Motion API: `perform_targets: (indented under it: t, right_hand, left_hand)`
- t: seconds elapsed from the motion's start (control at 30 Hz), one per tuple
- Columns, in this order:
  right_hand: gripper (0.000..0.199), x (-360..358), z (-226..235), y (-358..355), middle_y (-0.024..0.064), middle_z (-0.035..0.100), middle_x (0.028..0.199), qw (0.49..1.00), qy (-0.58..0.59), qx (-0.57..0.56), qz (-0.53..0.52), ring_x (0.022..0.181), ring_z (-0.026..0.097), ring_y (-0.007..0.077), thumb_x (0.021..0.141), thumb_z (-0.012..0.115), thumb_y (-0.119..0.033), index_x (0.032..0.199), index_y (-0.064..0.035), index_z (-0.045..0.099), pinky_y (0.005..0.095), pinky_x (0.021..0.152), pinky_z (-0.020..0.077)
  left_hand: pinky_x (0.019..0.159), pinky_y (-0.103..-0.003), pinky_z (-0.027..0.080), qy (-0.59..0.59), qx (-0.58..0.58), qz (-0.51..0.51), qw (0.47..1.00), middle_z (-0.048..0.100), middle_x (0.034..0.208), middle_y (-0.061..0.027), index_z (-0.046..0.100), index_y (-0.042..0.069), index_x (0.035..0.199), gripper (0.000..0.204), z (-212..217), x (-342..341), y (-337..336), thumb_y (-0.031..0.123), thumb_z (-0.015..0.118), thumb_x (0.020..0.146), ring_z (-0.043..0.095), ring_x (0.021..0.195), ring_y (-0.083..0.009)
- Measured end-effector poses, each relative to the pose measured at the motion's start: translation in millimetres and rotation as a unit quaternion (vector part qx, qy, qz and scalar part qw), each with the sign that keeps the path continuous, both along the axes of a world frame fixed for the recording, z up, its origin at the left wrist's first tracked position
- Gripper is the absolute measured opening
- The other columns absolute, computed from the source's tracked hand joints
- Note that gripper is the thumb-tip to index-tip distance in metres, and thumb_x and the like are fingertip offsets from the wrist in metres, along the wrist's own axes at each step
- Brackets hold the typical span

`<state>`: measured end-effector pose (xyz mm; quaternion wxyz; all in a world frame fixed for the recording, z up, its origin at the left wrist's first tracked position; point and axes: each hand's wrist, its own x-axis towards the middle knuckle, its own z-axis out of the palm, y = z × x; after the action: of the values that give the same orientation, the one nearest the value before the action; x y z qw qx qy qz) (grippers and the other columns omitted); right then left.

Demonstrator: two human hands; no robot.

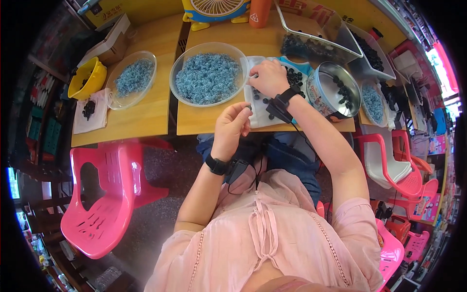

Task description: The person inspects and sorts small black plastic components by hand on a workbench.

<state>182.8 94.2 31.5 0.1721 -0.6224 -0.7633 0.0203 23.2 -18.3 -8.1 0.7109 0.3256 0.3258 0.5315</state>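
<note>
Centrally, left hand pinched black piece at fingertips. Right hand, farther forward, had fingers curled beside right rim of bowl, grip unclear. Blue pieces filled bowl, ahead-left, nearer right hand; loose black pieces lay rightward on cloth.

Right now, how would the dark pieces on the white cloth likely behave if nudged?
The dark pieces would probably roll, since they look rounded and lie loose. They are likely light, being small beside the right hand. The white cloth beneath may slow them.
</note>
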Motion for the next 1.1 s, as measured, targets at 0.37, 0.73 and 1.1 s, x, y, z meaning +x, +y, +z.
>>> perform_targets:
  t: [0.37,0.73,1.1]
  right_hand:
    - [0.012,10.1,-8.0,-7.3,0.0068,0.067,0.091,0.992,-0.016,0.094,0.077,0.095,0.057,0.0302,0.082,0.065,-0.022,0.082,-0.0131,0.073,0.0412,0.085,0.044]
    - [0.012,72.4,3.9,-109.9,0.0115,0.064,0.087,0.991,0.092,0.007,0.092,0.088,0.061,0.0316,0.087,0.06,-0.015,0.091,-0.0049,0.067,0.0395,0.079,0.0484]
    - [0.016,58.8,25.0,-95.3,0.0118,0.064,0.087,0.984,0.13,0.044,0.111,0.086,0.062,0.0315,0.086,0.061,-0.011,0.098,-0.0045,0.068,0.0389,0.074,0.0496]
  left_hand:
    - [0.053,-0.019,0.039,0.039,0.08,-0.015,0.996,0.062,0.09,-0.0024,0.059,0.001,0.117,0.023,5.1,-0.5,-9.2,0.01,0.058,0.097,0.05,0.062,-0.0057]
    - [0.054,-0.019,0.04,0.054,0.062,0.003,0.997,0.062,0.091,-0.0029,0.059,0.0,0.121,0.027,2.2,2.3,-4.6,0.012,0.057,0.098,0.051,0.065,-0.005]
    - [0.055,-0.018,0.042,0.108,0.066,0.01,0.992,0.061,0.084,0.0025,0.063,0.002,0.116,0.027,-7.4,19.6,5.4,0.017,0.063,0.095,0.052,0.065,-0.0028]
